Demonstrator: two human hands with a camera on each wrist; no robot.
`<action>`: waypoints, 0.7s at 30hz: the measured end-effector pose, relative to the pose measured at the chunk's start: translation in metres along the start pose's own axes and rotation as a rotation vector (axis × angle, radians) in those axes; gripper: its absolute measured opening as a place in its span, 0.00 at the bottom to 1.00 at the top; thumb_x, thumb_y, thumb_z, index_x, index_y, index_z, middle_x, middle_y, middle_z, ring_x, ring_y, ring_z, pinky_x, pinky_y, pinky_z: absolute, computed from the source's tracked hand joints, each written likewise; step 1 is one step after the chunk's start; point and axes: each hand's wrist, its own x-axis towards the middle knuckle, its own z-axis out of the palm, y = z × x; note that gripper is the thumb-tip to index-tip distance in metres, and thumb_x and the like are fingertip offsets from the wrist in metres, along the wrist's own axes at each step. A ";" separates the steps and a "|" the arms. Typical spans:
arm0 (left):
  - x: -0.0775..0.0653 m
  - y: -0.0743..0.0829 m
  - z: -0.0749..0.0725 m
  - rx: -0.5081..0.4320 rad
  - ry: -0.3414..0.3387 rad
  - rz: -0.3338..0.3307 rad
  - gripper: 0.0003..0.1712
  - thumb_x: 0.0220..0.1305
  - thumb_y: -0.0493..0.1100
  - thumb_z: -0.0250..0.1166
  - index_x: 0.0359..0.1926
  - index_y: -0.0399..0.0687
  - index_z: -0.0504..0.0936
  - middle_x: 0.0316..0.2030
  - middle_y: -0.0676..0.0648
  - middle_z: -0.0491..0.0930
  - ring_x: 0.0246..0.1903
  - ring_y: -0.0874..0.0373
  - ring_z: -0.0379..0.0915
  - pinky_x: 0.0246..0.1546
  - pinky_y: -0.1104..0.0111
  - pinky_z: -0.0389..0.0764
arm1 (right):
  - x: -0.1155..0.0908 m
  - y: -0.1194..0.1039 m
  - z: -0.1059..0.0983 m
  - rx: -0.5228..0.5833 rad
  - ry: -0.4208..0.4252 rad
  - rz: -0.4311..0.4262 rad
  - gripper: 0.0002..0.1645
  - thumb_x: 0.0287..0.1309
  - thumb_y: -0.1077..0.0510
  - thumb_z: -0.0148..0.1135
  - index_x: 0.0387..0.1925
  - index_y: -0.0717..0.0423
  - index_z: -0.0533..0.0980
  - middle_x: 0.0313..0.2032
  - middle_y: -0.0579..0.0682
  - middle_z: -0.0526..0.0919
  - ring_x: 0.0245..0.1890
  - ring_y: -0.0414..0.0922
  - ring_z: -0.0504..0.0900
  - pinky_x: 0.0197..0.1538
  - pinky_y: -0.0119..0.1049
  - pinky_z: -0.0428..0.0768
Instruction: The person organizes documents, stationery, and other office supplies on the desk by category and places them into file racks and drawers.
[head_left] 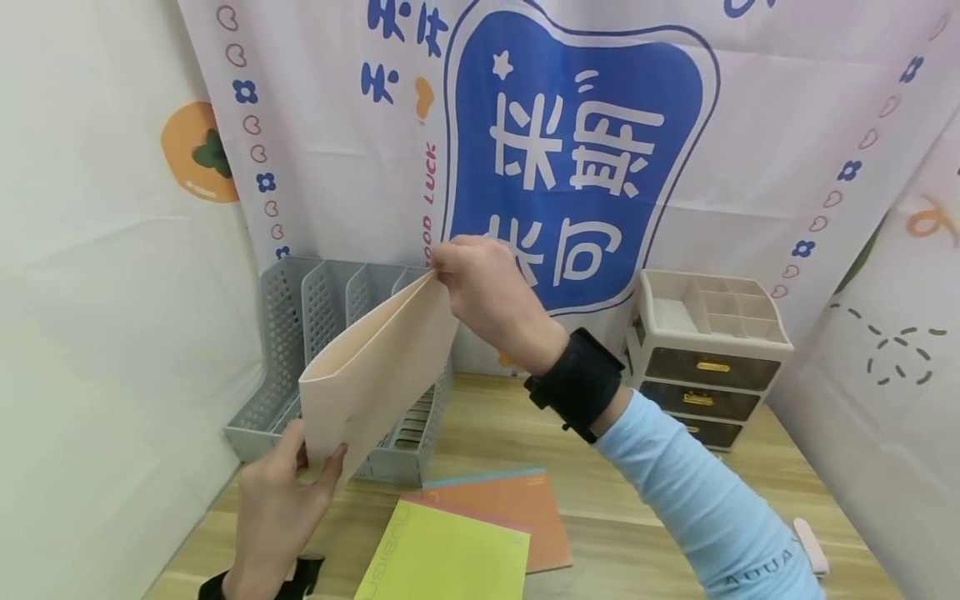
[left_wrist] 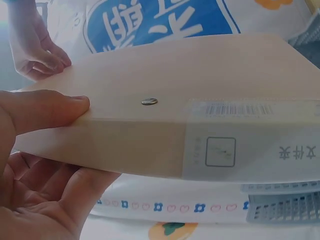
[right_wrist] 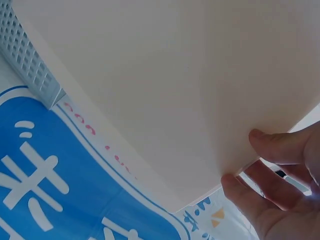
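Note:
Both hands hold a beige file folder [head_left: 386, 358], tilted in the air in front of a grey desktop file rack [head_left: 281, 312]. My left hand [head_left: 281, 500] grips its near lower end, thumb on one face and fingers under the spine. The right hand [head_left: 491, 287] pinches the far upper corner between thumb and fingers. Along the top the folder's covers stand slightly apart. In the left wrist view the spine carries a pale label [left_wrist: 250, 142] with a barcode, and a small metal rivet [left_wrist: 149, 101] shows near the thumb. A plain cover [right_wrist: 140, 85] fills most of the right wrist view.
Below the folder, a yellow-green notebook [head_left: 450, 554] overlaps an orange one [head_left: 517, 512] on the wooden table [head_left: 615, 517]. A beige drawer organizer [head_left: 712, 333] stands back right. Near the right sleeve lies a small pale object [head_left: 812, 546]. Printed cloth [head_left: 360, 192] hangs behind.

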 end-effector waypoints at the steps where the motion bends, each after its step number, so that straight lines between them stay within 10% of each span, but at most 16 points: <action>1: 0.000 -0.002 -0.002 0.009 0.003 -0.001 0.27 0.31 0.21 0.77 0.37 0.31 0.78 0.30 0.34 0.87 0.23 0.42 0.84 0.25 0.82 0.78 | 0.002 -0.001 0.002 0.007 -0.005 -0.009 0.10 0.67 0.67 0.58 0.43 0.60 0.84 0.41 0.54 0.86 0.41 0.46 0.82 0.51 0.33 0.83; 21: 0.000 -0.021 -0.015 0.090 0.060 -0.064 0.20 0.35 0.20 0.74 0.32 0.28 0.76 0.27 0.28 0.84 0.20 0.35 0.83 0.27 0.91 0.72 | 0.038 -0.018 0.033 -0.002 -0.107 -0.079 0.11 0.70 0.64 0.55 0.46 0.57 0.82 0.43 0.52 0.86 0.46 0.45 0.79 0.54 0.31 0.81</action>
